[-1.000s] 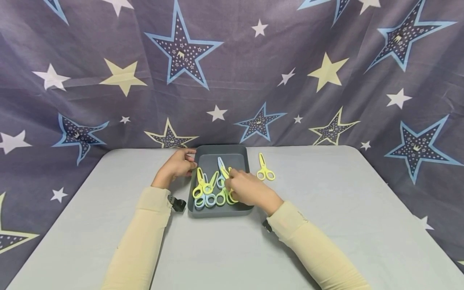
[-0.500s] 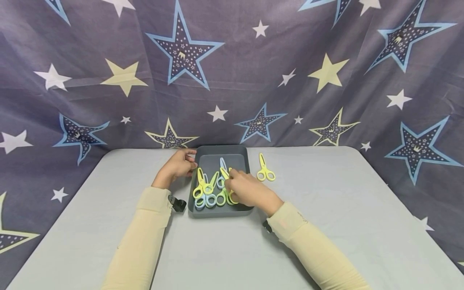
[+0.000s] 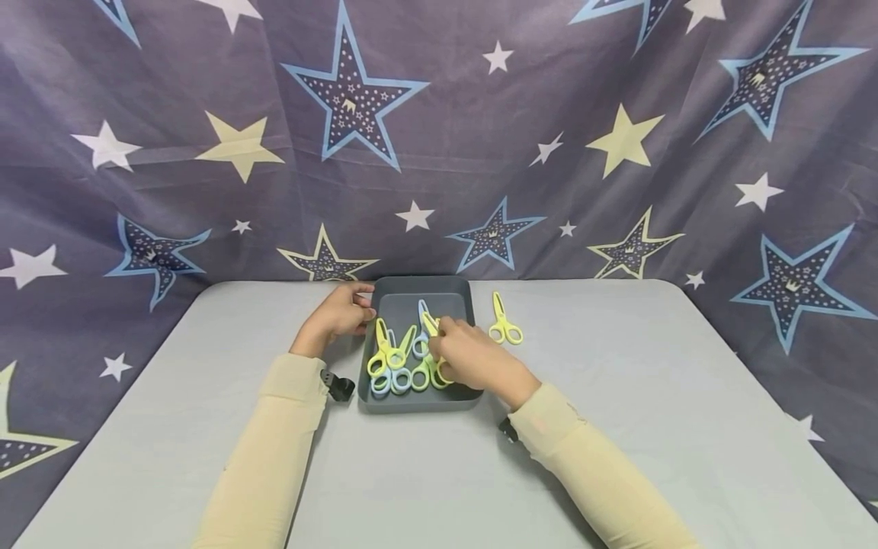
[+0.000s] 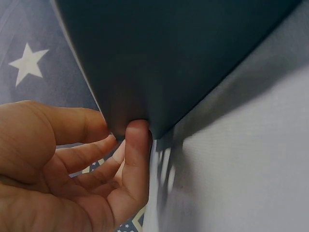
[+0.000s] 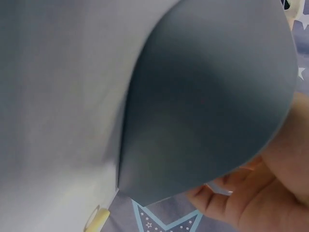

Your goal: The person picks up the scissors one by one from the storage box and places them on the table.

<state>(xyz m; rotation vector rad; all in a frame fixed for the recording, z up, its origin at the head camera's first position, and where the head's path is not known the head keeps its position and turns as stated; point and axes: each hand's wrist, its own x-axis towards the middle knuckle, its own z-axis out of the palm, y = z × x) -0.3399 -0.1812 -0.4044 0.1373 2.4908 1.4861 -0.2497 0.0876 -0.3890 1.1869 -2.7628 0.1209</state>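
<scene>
As head alone shows, scissors [image 3: 382,340] in tray [image 3: 418,407]

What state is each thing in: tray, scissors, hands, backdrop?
Tray: right way up, part-filled.
Scissors in tray: jumbled, overlapping.
Loose yellow scissors: lying flat, blades together.
Left hand: touching tray's left side.
Right hand: over tray, grip unclear.
Backdrop: hanging, creased.

The head camera looks forward and down at the tray [image 3: 420,406] both close wrist views share.
</scene>
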